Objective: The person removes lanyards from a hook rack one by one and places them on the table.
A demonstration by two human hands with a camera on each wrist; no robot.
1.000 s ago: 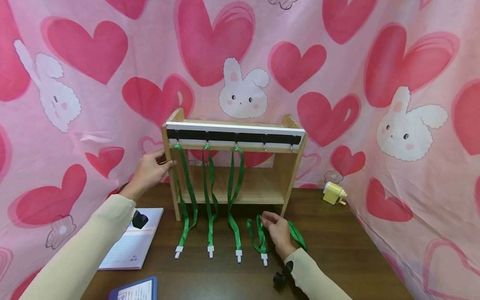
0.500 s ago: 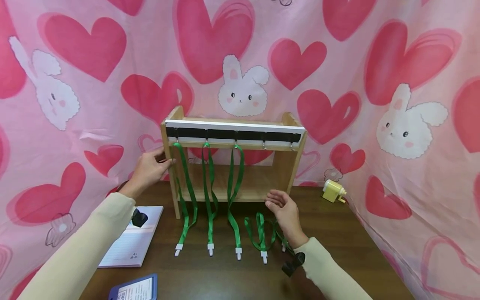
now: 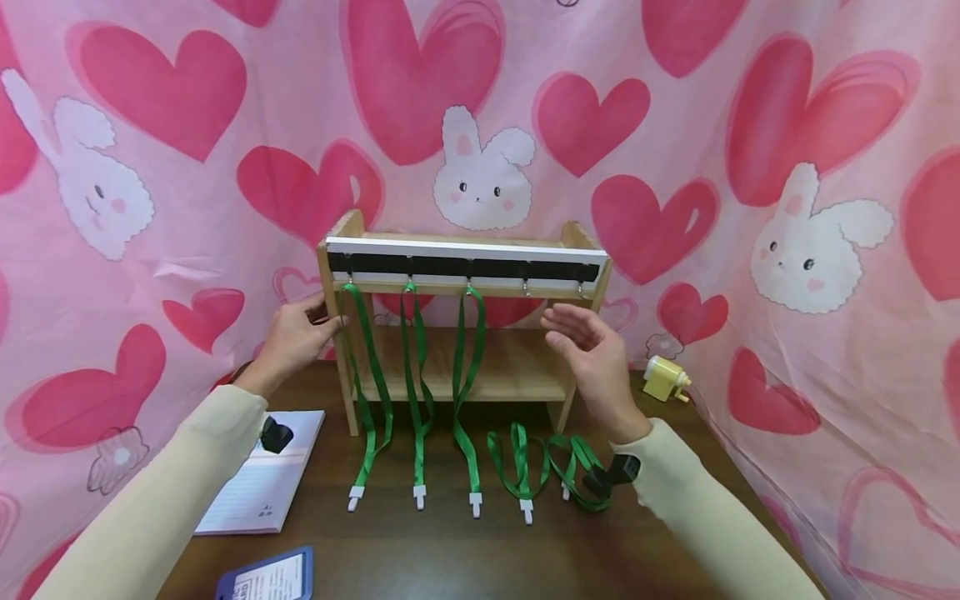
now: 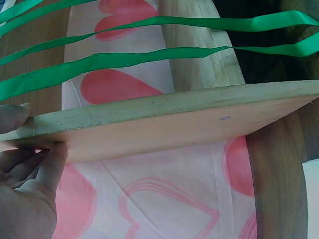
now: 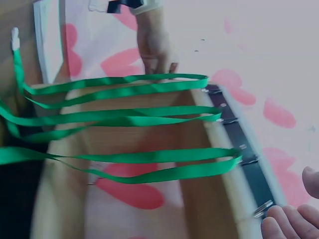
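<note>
A small wooden shelf (image 3: 517, 362) stands on the table, with a black hook strip across its front top edge. My left hand (image 3: 294, 337) pinches the left side panel between thumb and fingers, also seen in the left wrist view. Three green lanyards hang from hooks: the left one (image 3: 379, 392), the middle one (image 3: 422, 350) and the right one (image 3: 459, 375). The two right-hand hooks (image 3: 527, 287) are bare. Before the shelf's right end hovers my right hand (image 3: 596, 362), fingers extended, holding nothing. Below it, two green lanyards (image 3: 519, 446) lie looped on the table, white clips toward me.
Left of the shelf lies a lined notebook (image 3: 251, 496). A blue badge holder (image 3: 307, 562) is cut off by the bottom edge. At the right back stands a yellow box with a crank (image 3: 663, 381). Pink heart-patterned cloth (image 3: 300, 83) hangs behind and to the right.
My right hand has risen from the lanyards on the table to the height of the shelf's upper right part, uncovering the rightmost lanyard. The left hand has kept its hold on the shelf.
</note>
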